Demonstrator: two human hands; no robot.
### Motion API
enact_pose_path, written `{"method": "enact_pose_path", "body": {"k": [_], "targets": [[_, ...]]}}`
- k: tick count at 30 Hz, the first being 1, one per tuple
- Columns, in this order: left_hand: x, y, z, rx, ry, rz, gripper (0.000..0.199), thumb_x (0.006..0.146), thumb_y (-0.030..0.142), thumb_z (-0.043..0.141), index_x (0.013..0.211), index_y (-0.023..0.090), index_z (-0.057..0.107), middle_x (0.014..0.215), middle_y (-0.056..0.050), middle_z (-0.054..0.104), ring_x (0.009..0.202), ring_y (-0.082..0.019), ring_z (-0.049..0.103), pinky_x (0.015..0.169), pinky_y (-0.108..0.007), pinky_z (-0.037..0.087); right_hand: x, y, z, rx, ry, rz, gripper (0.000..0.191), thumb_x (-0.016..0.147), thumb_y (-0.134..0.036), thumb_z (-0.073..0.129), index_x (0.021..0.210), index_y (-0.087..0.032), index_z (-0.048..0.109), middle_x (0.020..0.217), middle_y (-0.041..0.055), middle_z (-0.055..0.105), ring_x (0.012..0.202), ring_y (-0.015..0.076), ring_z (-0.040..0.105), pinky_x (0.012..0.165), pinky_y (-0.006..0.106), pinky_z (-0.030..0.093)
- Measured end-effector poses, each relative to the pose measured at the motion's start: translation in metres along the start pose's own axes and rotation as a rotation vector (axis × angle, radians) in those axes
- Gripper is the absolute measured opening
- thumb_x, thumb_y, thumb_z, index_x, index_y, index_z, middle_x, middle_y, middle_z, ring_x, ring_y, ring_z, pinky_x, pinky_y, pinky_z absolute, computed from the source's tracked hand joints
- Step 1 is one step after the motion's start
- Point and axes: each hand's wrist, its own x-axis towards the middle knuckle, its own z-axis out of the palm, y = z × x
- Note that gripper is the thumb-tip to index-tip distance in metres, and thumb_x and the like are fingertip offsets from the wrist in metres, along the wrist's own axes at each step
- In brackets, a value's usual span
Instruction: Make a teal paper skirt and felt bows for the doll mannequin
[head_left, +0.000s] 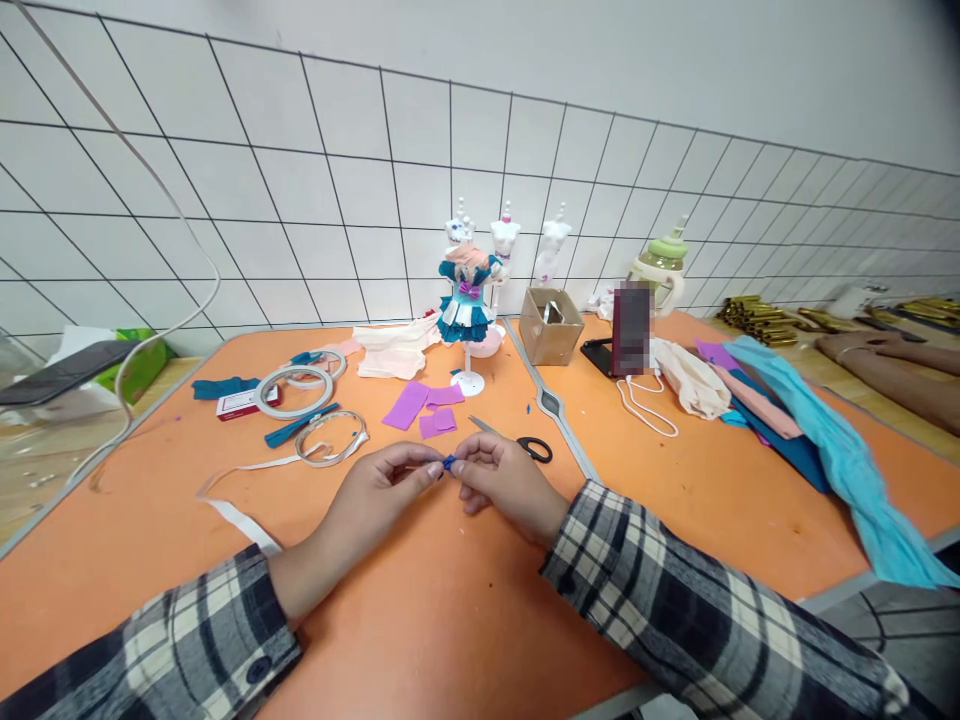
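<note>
Between the fingertips of both hands is a small dark blue scrap of crepe paper [449, 463], mostly covered by the fingers. My left hand [390, 482] pinches its left side, and my right hand [499, 474] pinches the right side. Just beyond the right hand lie scissors [534, 449] with black handles. Several purple crepe paper pieces [407, 404] rest on the table past the left hand. Farther back, a miniature dress form [465, 300] on a white stand wears a teal, white and peach ruffled dress with a purple bow.
Rolls of tape [294, 392] and a loose white strip [244, 522] lie to the left on the orange table [420, 620]. Behind stand a cardboard box [551, 340], a propped phone [631, 328] and a bottle [663, 265]. Crepe paper strips [832, 430] hang over the right edge, near another person's arms [885, 365].
</note>
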Motion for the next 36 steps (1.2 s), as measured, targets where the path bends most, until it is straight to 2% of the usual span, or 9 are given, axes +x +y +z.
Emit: {"method": "enact_pose_path", "body": {"k": [3, 7, 12, 16, 20, 24, 30, 34, 36], "targets": [[0.001, -0.002, -0.002, 0.007, -0.003, 0.013, 0.022, 0.078, 0.041, 0.068, 0.083, 0.020, 0.073, 0.086, -0.005, 0.078, 0.082, -0.022, 0.071, 0.078, -0.031, 0.057, -0.001, -0.001, -0.002, -0.157, 0.026, -0.133, 0.027, 0.075, -0.027, 0.068, 0.099, -0.020, 0.060, 0.088, 0.0004, 0.062, 0.064, 0.0095, 0.056, 0.046, 0.019, 0.047], [-0.001, -0.004, -0.003, 0.030, -0.033, 0.044, 0.020, 0.078, 0.039, 0.068, 0.082, 0.020, 0.074, 0.086, -0.005, 0.077, 0.083, -0.022, 0.070, 0.080, -0.031, 0.055, 0.001, 0.000, -0.005, -0.358, 0.044, -0.184, 0.012, 0.077, -0.025, 0.066, 0.088, -0.019, 0.066, 0.072, -0.0006, 0.061, 0.059, 0.0099, 0.054, 0.045, 0.019, 0.044], [-0.005, -0.002, -0.003, -0.130, -0.019, 0.025, 0.045, 0.079, 0.041, 0.069, 0.119, 0.020, 0.064, 0.099, -0.007, 0.073, 0.093, -0.022, 0.069, 0.082, -0.033, 0.055, 0.003, 0.003, -0.003, -0.077, 0.082, -0.115, 0.021, 0.074, -0.034, 0.069, 0.085, -0.019, 0.061, 0.068, -0.0023, 0.059, 0.054, 0.0102, 0.055, 0.039, 0.019, 0.043], [-0.005, 0.003, 0.002, -0.154, -0.117, -0.034, 0.037, 0.074, 0.041, 0.073, 0.103, 0.018, 0.070, 0.099, -0.008, 0.075, 0.092, -0.024, 0.069, 0.081, -0.033, 0.055, 0.002, 0.004, 0.001, 0.058, 0.067, -0.139, 0.027, 0.071, -0.038, 0.072, 0.084, -0.017, 0.060, 0.064, -0.0027, 0.060, 0.053, 0.0097, 0.056, 0.043, 0.018, 0.043], [-0.005, 0.004, 0.003, -0.092, 0.009, -0.071, 0.024, 0.075, 0.040, 0.071, 0.084, 0.018, 0.071, 0.076, -0.003, 0.073, 0.070, -0.018, 0.066, 0.067, -0.027, 0.052, 0.000, 0.005, 0.005, 0.066, 0.039, -0.112, 0.026, 0.070, -0.037, 0.071, 0.083, -0.018, 0.058, 0.067, -0.0013, 0.062, 0.062, 0.0123, 0.061, 0.050, 0.021, 0.047], [-0.007, 0.000, 0.001, 0.001, -0.068, -0.047, 0.026, 0.076, 0.041, 0.068, 0.085, 0.017, 0.070, 0.072, -0.002, 0.069, 0.064, -0.016, 0.059, 0.059, -0.025, 0.046, -0.002, 0.004, 0.000, -0.154, 0.034, -0.183, 0.017, 0.074, -0.029, 0.066, 0.087, -0.018, 0.062, 0.079, 0.0000, 0.062, 0.066, 0.0114, 0.057, 0.052, 0.021, 0.045], [-0.010, -0.001, 0.002, 0.127, -0.126, 0.024, 0.022, 0.080, 0.038, 0.062, 0.084, 0.017, 0.067, 0.077, -0.003, 0.067, 0.070, -0.017, 0.059, 0.067, -0.028, 0.047, -0.001, 0.001, -0.011, -0.615, 0.027, -0.349, 0.006, 0.080, -0.022, 0.063, 0.077, -0.018, 0.066, 0.067, -0.0025, 0.058, 0.062, 0.0104, 0.050, 0.057, 0.024, 0.039], [-0.010, 0.001, 0.001, 0.011, -0.089, 0.057, 0.039, 0.079, 0.034, 0.066, 0.114, 0.019, 0.060, 0.086, -0.003, 0.065, 0.078, -0.018, 0.062, 0.071, -0.029, 0.049, -0.002, 0.000, -0.009, -0.642, 0.063, -0.449, 0.007, 0.085, -0.020, 0.057, 0.079, -0.019, 0.059, 0.074, -0.0023, 0.058, 0.067, 0.0112, 0.050, 0.062, 0.025, 0.039], [-0.009, 0.001, 0.002, -0.076, -0.076, 0.028, 0.052, 0.076, 0.033, 0.069, 0.124, 0.019, 0.053, 0.084, -0.001, 0.063, 0.077, -0.017, 0.062, 0.071, -0.028, 0.049, -0.002, 0.000, -0.005, -0.550, 0.085, -0.381, 0.006, 0.085, -0.021, 0.055, 0.080, -0.019, 0.057, 0.071, -0.0031, 0.056, 0.061, 0.0104, 0.048, 0.058, 0.025, 0.038]]}}
